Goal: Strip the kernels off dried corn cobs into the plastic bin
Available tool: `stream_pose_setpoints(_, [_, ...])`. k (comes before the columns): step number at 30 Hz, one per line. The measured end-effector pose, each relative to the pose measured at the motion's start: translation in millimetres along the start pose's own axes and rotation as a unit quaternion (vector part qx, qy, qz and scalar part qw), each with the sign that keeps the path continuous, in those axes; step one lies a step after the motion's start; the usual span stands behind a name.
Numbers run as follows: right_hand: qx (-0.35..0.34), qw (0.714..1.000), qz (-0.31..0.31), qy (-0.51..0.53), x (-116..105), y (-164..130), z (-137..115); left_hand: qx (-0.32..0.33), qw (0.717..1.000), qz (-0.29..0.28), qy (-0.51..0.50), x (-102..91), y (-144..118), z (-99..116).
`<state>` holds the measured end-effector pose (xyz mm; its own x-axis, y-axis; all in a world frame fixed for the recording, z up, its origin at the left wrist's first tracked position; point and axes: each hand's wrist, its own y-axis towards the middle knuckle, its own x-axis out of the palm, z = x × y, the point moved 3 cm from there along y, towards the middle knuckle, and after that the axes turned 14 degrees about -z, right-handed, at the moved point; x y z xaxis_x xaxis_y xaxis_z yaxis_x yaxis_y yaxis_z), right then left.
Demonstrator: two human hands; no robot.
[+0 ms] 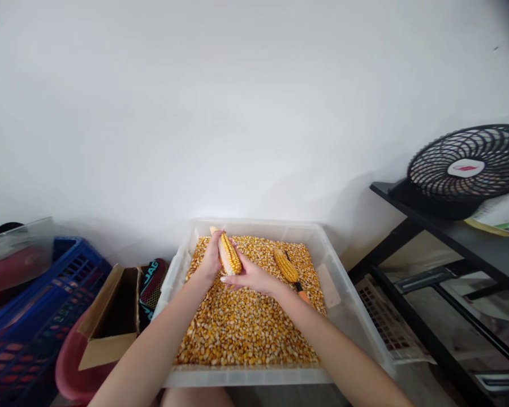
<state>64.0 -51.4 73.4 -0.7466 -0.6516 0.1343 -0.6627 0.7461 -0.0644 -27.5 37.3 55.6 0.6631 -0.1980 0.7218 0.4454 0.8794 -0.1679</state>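
Observation:
A partly shelled corn cob (232, 255) is held between my two hands over the tub. Bare pale cob shows along its left side, with yellow kernels on the right. My left hand (212, 257) is wrapped round its upper left side. Around its lower end, my right hand (251, 274) has its fingers closed, the thumb near the cob's tip. Loose corn kernels (246, 333) fill the clear plastic tub (331, 265) below. On the kernels to the right lies a second corn cob (285, 265), full of kernels. Beside it, partly hidden, is a tool with an orange handle (303, 295).
Left of the tub stand an open cardboard box (110, 345), a red basin (70, 362) and a blue plastic crate (29, 316). At right, a black fan (466, 167) rests on a dark-framed table (432, 226). A white wall (254, 113) rises behind the tub.

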Motion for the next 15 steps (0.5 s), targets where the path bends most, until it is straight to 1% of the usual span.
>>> stream_pose_setpoints(2, [0.003, 0.997, 0.064, -0.041, -2, 4, 7, -0.005, 1.000, -0.001, 0.005, 2.7, 1, -2])
stream_pose_setpoints(4, [0.009, 0.990, 0.115, -0.086, -4, 6, 13, -0.003, 1.000, 0.026, 0.016, 2.3, 3, -3])
stream_pose_setpoints(5, [0.013, 0.986, 0.126, -0.108, -5, 7, 16, 0.005, 0.999, 0.048, 0.023, 0.8, 4, -3])
stream_pose_setpoints(7, [0.018, 0.982, 0.121, -0.143, -6, 7, 18, 0.019, 0.995, 0.089, 0.035, -3.5, 5, -1])
stream_pose_setpoints(9, [0.019, 0.981, 0.092, -0.172, -4, 5, 18, 0.021, 0.993, 0.106, 0.044, -7.2, 7, 0])
stream_pose_setpoints(12, [0.015, 0.979, 0.053, -0.199, -3, 1, 15, 0.021, 0.992, 0.113, 0.050, -10.4, 8, 0])
stream_pose_setpoints(15, [0.020, 0.980, 0.045, -0.195, -4, -1, 15, 0.013, 0.993, 0.107, 0.047, -10.3, 9, -2])
